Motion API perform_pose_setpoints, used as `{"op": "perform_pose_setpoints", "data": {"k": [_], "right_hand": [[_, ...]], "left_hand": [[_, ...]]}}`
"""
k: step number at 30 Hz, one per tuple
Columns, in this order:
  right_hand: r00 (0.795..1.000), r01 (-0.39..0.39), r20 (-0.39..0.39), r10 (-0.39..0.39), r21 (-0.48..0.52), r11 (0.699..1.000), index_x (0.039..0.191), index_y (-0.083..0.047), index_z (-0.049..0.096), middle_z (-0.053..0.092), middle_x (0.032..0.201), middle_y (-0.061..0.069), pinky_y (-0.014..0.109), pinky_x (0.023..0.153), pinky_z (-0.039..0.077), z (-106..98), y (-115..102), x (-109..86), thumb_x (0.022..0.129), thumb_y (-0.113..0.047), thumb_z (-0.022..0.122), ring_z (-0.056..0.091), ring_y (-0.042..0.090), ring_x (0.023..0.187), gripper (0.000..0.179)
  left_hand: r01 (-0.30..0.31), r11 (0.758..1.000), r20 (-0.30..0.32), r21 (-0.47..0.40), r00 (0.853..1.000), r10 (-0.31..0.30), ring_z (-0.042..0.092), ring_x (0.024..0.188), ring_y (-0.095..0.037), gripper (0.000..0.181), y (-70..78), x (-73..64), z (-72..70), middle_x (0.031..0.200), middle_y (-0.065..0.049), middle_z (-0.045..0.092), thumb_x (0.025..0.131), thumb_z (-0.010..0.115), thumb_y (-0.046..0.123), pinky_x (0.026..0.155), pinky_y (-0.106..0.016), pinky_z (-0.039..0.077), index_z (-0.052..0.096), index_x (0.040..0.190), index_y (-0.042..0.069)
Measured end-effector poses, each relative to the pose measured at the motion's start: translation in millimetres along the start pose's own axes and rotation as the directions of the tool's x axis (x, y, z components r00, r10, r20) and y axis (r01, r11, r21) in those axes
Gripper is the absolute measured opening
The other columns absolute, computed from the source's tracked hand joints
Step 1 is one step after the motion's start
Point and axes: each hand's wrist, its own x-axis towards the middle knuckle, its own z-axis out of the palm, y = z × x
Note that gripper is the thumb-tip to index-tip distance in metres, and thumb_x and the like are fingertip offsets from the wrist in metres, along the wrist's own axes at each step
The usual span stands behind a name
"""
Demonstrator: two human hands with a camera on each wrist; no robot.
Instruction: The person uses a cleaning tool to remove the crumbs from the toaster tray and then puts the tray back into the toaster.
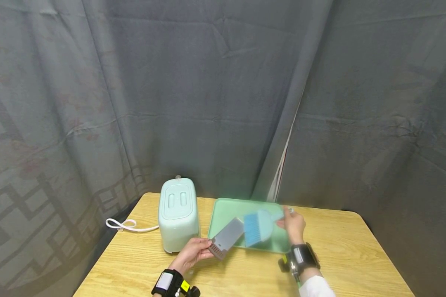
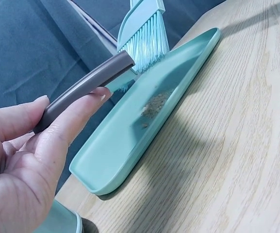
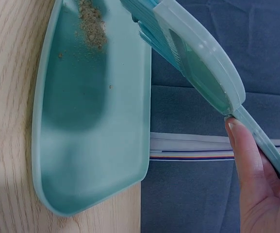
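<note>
My left hand [image 1: 194, 252] pinches one end of a flat grey crumb tray [image 1: 228, 236] between thumb and fingers. The piece is tilted over the left part of a light green serving tray [image 1: 226, 208]. In my right hand [image 1: 294, 226] is the handle of a light blue hand brush [image 1: 258, 227], whose bristles point left toward the crumb tray's far end. Both pieces are above the serving tray. A small heap of brown crumbs [image 3: 92, 26] lies on the serving tray. From the left wrist, only the edge of the crumb tray shows, so its upper face is hidden there.
A mint toaster [image 1: 176, 214] with a lid on top stands left of the serving tray. Its white cord [image 1: 124, 226] loops over the left table edge. Grey curtains [image 1: 208, 103] hang behind the wooden table [image 1: 349, 255].
</note>
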Motion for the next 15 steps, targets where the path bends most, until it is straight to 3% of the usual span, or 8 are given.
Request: {"op": "perform_pose_setpoints", "data": {"k": [10, 15], "right_hand": [[1.000, -0.013, -0.017, 0.013, 0.037, 0.999, 0.123, 0.019, 0.053, 0.071, 0.079, 0.023, 0.032, 0.062, 0.065, -2.7, 6.3, 2.2, 0.108, -0.025, 0.047, 0.072, 0.019, 0.062, 0.047], [1.000, -0.014, -0.015, 0.014, 0.019, 1.000, 0.121, 0.018, 0.054, 0.072, 0.076, 0.020, 0.025, 0.061, 0.063, -7.2, 9.8, 2.1, 0.109, -0.026, 0.046, 0.073, 0.021, 0.063, 0.047]], "left_hand": [[0.003, 1.000, -0.011, -0.003, 1.000, -0.003, 0.074, 0.094, -0.022, 0.034, 0.8, -0.8, -0.1, 0.112, -0.034, 0.068, 0.105, 0.045, -0.002, 0.088, -0.031, 0.061, 0.046, 0.125, -0.030], [0.006, 1.000, -0.026, -0.005, 1.000, -0.006, 0.074, 0.095, -0.021, 0.036, 2.9, -1.8, -0.9, 0.112, -0.033, 0.068, 0.105, 0.044, -0.002, 0.088, -0.031, 0.061, 0.044, 0.127, -0.030]]}}
